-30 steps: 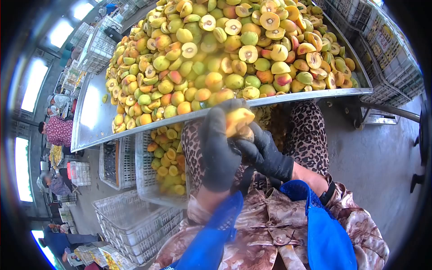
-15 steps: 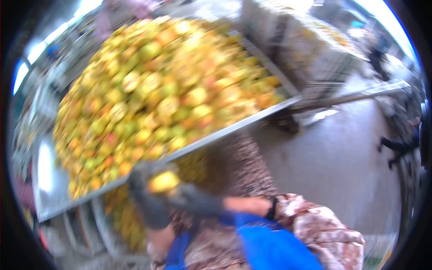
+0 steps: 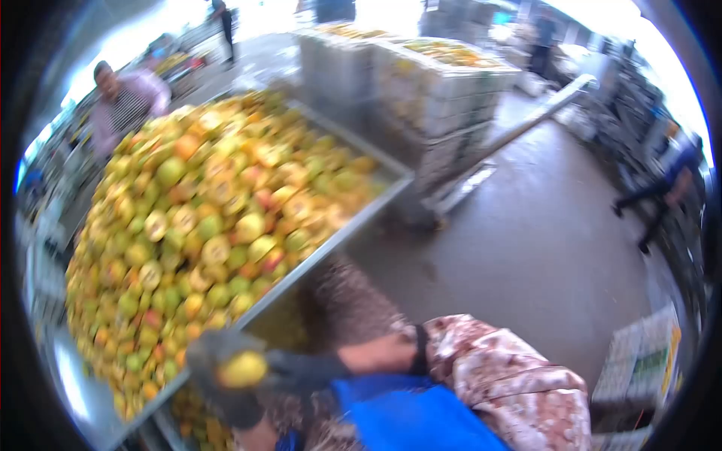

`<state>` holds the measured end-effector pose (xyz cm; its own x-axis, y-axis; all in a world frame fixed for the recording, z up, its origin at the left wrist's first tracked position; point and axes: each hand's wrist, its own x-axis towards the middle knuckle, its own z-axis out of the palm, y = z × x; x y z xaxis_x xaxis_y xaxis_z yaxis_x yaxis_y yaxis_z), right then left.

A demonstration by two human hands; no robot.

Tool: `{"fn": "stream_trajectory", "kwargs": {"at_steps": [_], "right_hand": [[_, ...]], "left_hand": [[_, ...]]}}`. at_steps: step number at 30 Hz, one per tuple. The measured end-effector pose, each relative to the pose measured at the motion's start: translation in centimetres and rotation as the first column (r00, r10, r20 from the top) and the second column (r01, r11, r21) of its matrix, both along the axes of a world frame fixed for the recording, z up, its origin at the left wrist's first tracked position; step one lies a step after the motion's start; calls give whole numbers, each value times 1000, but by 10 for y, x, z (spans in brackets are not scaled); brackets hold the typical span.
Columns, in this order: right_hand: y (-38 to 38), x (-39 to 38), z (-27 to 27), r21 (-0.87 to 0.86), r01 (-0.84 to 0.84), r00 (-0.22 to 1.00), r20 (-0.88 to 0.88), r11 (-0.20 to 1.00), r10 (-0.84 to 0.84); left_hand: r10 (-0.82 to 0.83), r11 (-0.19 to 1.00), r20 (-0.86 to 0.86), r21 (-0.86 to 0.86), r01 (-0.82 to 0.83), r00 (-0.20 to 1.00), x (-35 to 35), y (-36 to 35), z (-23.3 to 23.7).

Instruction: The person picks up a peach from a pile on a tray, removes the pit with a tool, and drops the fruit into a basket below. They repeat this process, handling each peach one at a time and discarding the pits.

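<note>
My left hand, in a dark grey glove, is closed around a yellow peach near the tray's front edge. From the right, my right hand, also gloved, comes up against the peach. Its fingers look closed, but blur hides whether a small tool is in them. Just beyond my hands, a large heap of yellow-green peaches, many cut in half, fills a metal tray. More fruit lies below the tray's edge.
Stacked white crates of fruit stand behind the tray, beside a long metal bar. A person in a pink top is across the heap. Another person is at the far right. A printed box sits at lower right.
My view has swung right, so the tray and my hands appear lower and further left. The peach stays in my left hand, my right hand still close against it.
</note>
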<state>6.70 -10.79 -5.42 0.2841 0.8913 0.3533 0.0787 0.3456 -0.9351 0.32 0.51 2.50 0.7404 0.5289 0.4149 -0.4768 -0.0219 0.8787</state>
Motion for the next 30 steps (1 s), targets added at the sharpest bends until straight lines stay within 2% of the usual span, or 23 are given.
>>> {"fn": "stream_trajectory", "kwargs": {"at_steps": [1,2,5,6,7,8,9,11,13,14,15,17,18,20,22,24,25,26,29,30], "right_hand": [[6,2,-6,132,81,995,46,988,-88],[7,3,-13,144,104,992,56,984,-113],[-8,18,24,54,43,999,-1,998,-43],[-9,20,31,14,-3,999,-54,1000,3],[-7,21,32,-97,-97,989,-123,991,85],[-5,28,11,-154,-211,963,-203,965,178],[-6,26,6,-210,-275,929,-312,938,202],[-9,23,18,-316,-358,834,-531,879,150],[-8,20,19,-324,-410,771,-623,853,134],[-7,20,9,-279,-427,770,-611,860,183],[-5,22,9,-235,-437,773,-591,868,229],[-7,22,16,-248,-407,752,-637,879,169],[-9,17,21,-259,-400,733,-666,879,138],[-5,17,24,-285,-387,782,-605,877,149],[1,23,12,-249,-309,908,-365,918,207],[7,21,-7,-263,-281,959,-51,923,278],[9,14,-12,-184,-279,953,63,942,295],[10,8,-16,-100,-278,941,174,955,292],[11,1,-4,-12,-289,948,132,957,288],[3,8,22,-197,-357,929,30,913,369]], "left_hand": [[12,999,-41,30,-11,999,0,7,-9],[16,999,-68,42,-13,998,2,11,-16],[52,998,-90,-41,-56,995,3,17,-26],[70,992,-84,-99,-78,994,7,15,-25],[-88,982,-38,-171,81,995,8,14,-9],[-118,965,21,-232,120,993,12,17,-15],[-155,941,83,-290,173,984,11,14,-18],[-168,939,32,-300,170,985,8,20,-27],[-141,932,-18,-341,126,990,4,19,-31],[-83,969,-115,-240,54,990,1,21,-35],[-53,983,-114,-181,32,992,0,20,-33],[-1,998,-107,-62,-6,994,-1,14,-24],[-9,994,-101,-110,-2,995,0,13,-25],[-62,941,-215,-337,-15,975,1,22,-28],[-123,854,-289,-518,-47,949,3,25,-26],[-174,698,-153,-716,12,973,1,30,-27],[-186,603,-81,-796,48,979,-1,32,-28],[-187,616,-129,-788,14,974,-6,30,-26],[-95,581,-136,-812,-56,986,-18,34,-27],[35,574,-199,-798,-182,979,-25,38,-30]]}}
